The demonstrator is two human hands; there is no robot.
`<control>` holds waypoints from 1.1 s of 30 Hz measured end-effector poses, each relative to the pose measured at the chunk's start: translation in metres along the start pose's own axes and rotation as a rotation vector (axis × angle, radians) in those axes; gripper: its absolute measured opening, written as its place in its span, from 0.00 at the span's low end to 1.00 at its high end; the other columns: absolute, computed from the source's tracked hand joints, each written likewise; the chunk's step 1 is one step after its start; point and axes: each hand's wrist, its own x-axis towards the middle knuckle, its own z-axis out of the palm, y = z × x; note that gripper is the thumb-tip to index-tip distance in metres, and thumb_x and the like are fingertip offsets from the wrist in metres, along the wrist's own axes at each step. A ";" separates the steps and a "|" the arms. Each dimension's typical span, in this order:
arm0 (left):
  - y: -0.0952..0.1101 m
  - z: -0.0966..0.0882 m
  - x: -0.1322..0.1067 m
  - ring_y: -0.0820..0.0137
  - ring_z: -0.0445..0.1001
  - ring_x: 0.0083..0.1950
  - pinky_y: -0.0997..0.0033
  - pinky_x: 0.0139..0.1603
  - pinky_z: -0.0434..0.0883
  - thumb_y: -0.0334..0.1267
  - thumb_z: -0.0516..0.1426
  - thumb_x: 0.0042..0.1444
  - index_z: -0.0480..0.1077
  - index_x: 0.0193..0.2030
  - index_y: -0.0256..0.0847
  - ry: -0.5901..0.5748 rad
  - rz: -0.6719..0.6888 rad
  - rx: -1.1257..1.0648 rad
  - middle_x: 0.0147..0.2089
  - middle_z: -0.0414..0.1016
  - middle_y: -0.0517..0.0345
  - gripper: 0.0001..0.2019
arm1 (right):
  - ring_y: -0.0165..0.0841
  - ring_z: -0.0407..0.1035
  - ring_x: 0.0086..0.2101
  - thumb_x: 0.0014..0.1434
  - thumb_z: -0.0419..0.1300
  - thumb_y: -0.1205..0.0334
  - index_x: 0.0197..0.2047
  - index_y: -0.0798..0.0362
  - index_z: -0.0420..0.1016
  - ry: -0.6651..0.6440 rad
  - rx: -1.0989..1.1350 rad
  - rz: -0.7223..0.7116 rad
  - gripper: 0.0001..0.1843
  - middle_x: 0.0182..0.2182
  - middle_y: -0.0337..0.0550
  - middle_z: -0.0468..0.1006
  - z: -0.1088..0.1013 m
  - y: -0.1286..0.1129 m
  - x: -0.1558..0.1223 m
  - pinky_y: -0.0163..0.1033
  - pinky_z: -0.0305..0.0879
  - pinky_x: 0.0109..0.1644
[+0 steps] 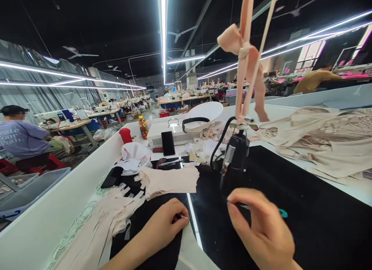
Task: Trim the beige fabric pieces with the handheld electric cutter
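At the lower middle, my left hand (167, 223) is closed, thumb and forefinger pinching the edge of a thin whitish fabric piece (193, 252) that hangs down toward me. My right hand (263, 225) hovers to the right over the black work surface (293, 184), thumb and forefinger tips together; what they hold, if anything, is too small to name. Behind it show a teal handle (283, 213) and a slim metal blade; whether the hand touches them I cannot tell. A stack of cut beige fabric pieces (171, 181) lies just beyond my left hand.
A black hand-held machine (240, 150) hangs from beige fabric strips (242, 80). Beige strips (107, 215) lie at left, larger beige fabric (334, 138) at right. A phone (168, 143) leans on a white vented box (155, 136). A person (23, 136) sits at left.
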 end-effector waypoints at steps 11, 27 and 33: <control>0.052 -0.027 0.000 0.75 0.67 0.23 0.77 0.26 0.63 0.43 0.62 0.58 0.78 0.37 0.39 -0.017 0.022 -0.370 0.24 0.71 0.64 0.09 | 0.35 0.75 0.32 0.60 0.64 0.29 0.38 0.57 0.82 -0.862 0.815 1.055 0.34 0.27 0.44 0.79 0.070 0.011 -0.001 0.41 0.71 0.43; 0.018 -0.090 -0.053 0.70 0.74 0.31 0.76 0.27 0.67 0.52 0.63 0.56 0.78 0.38 0.39 0.083 -0.090 -0.299 0.33 0.79 0.53 0.16 | 0.26 0.54 0.25 0.48 0.68 0.24 0.32 0.51 0.64 -1.090 0.451 0.933 0.37 0.24 0.32 0.64 0.037 0.035 0.009 0.34 0.47 0.29; -0.028 -0.086 -0.066 0.68 0.72 0.36 0.70 0.38 0.68 0.39 0.60 0.55 0.78 0.39 0.42 0.250 -0.238 -0.017 0.38 0.78 0.56 0.08 | 0.33 0.59 0.30 0.60 0.65 0.52 0.37 0.51 0.74 -1.071 0.013 0.766 0.11 0.26 0.34 0.66 0.036 0.032 -0.004 0.38 0.48 0.34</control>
